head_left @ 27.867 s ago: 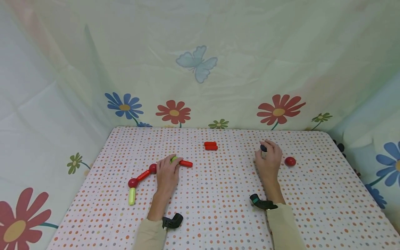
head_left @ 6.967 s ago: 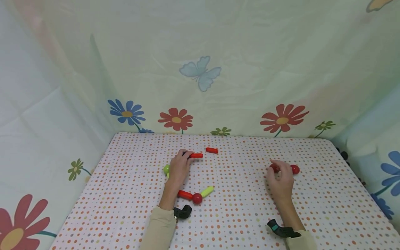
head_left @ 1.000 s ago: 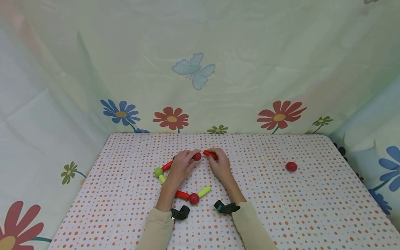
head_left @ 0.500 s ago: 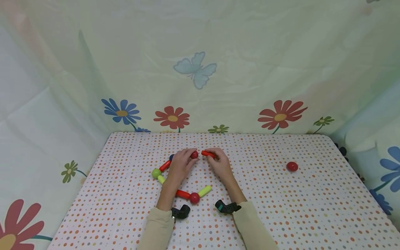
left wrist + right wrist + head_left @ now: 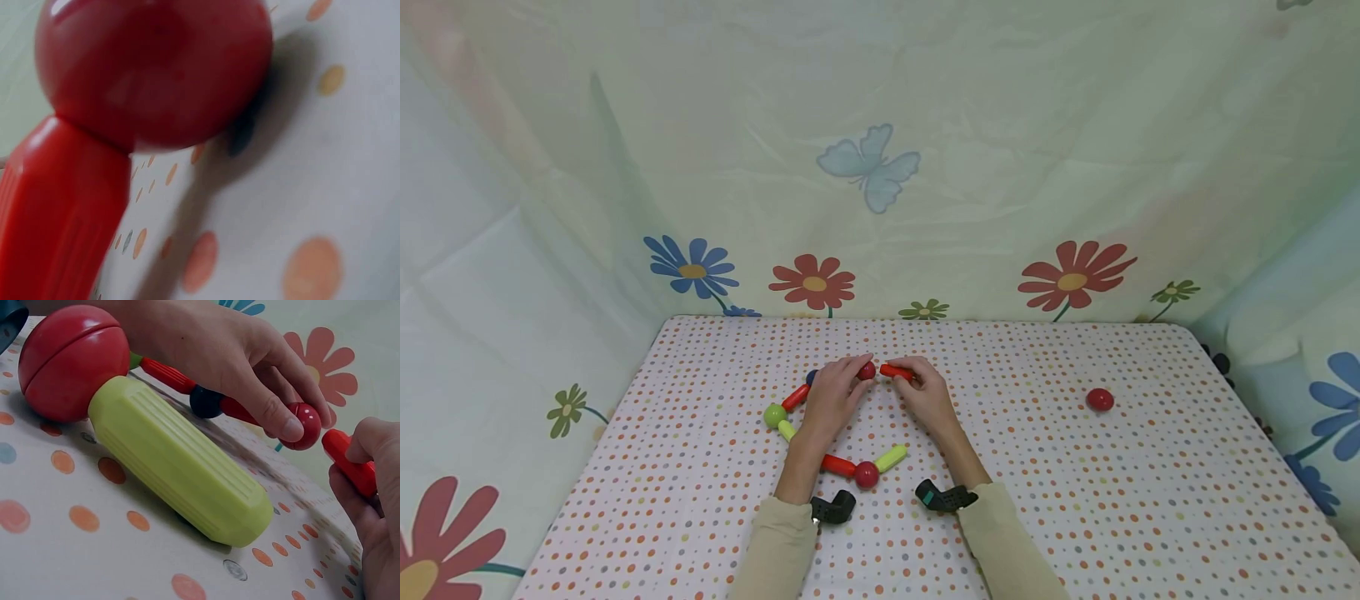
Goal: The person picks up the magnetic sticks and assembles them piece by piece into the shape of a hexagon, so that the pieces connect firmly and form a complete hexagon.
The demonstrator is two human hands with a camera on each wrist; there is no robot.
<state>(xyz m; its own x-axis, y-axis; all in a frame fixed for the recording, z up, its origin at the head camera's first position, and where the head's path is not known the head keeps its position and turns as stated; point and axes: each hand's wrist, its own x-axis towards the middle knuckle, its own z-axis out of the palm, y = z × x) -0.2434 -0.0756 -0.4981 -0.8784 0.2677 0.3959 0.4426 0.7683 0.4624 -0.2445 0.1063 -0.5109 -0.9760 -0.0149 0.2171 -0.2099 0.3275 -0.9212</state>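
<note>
My left hand [image 5: 833, 396] pinches a dark red ball [image 5: 867, 371] between thumb and fingers. That ball ends a curved chain of magnetic sticks and balls. From it, a red stick [image 5: 240, 411] leads to a navy ball [image 5: 205, 402]. Beyond come another red stick [image 5: 795, 398], a lime-green ball [image 5: 775, 416] and a yellow-green stick [image 5: 786, 430], then a stretch hidden under my left wrist. My right hand [image 5: 931, 398] pinches a loose red stick [image 5: 350, 462], its tip pointing at the pinched ball across a small gap.
The chain's near end has a red stick [image 5: 838, 466], a dark red ball [image 5: 867, 475] and a yellow-green stick [image 5: 891, 458], lying between my forearms. A lone red ball [image 5: 1101, 400] rests on the dotted tablecloth [image 5: 1037, 467] at right. A flowered curtain [image 5: 970, 208] stands behind the table.
Seven seconds ago my right hand held a red ball far right; now a red ball ends the chain in my left hand. Lately the right hand's stick has edged left towards it.
</note>
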